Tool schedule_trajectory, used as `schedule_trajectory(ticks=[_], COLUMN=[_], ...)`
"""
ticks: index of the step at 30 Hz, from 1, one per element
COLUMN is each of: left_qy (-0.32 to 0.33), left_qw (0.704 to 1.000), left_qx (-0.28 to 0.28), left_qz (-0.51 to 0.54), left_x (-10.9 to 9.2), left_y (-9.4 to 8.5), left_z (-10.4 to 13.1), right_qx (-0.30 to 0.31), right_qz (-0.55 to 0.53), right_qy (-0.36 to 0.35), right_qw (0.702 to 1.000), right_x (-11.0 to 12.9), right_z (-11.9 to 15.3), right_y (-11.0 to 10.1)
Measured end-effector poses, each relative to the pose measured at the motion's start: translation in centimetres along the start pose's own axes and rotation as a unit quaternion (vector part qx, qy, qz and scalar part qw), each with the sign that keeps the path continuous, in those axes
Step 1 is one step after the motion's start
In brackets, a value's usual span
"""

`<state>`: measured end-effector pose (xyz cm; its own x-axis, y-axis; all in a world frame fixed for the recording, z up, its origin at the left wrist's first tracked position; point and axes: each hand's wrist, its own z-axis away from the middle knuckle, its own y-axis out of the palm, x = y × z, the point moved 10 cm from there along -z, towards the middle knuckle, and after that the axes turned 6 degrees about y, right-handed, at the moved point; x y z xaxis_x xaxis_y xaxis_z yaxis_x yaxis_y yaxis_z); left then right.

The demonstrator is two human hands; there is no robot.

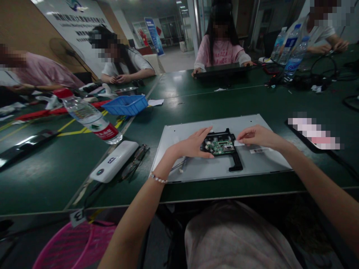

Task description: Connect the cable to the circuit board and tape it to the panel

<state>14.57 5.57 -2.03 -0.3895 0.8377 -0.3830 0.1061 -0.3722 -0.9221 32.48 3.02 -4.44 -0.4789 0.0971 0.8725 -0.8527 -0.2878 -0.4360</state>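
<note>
A grey metal panel (pixel 196 172) lies on the green table in front of me. On it sits a black bracket (pixel 238 163) around a green circuit board (pixel 220 147). My left hand (pixel 193 145) rests at the board's left side, its thumb and fingers spread apart. To the right of the board, my right hand (pixel 256 136) pinches a small white piece (pixel 239 143) between thumb and fingers, beside the bracket's edge. A white label (pixel 259 150) lies on the panel under that hand. Thin cables show near my left wrist.
Left of the panel are glasses (pixel 135 163), a white power bank (pixel 114 161), a tilted water bottle (pixel 89 119) and a blue tray (pixel 126 105). A phone (pixel 312 132) lies right. Several people sit around the table; bottles and cables stand at the back right.
</note>
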Motion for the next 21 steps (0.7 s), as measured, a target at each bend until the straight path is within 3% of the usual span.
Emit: schedule_trajectory(ticks=[10,21], left_qy=[0.006,0.0], left_qw=[1.0,1.0], left_qx=[-0.003,0.005], left_qz=[-0.002,-0.001], left_x=[0.0,-0.1], left_y=[0.0,0.1], left_z=[0.0,0.1], right_qx=[-0.045,-0.003], right_qz=[0.128,0.023], right_qy=[-0.068,-0.024], right_qw=[0.988,0.999], right_x=[1.3,0.2], right_z=[-0.1,-0.1], right_y=[0.3,0.6])
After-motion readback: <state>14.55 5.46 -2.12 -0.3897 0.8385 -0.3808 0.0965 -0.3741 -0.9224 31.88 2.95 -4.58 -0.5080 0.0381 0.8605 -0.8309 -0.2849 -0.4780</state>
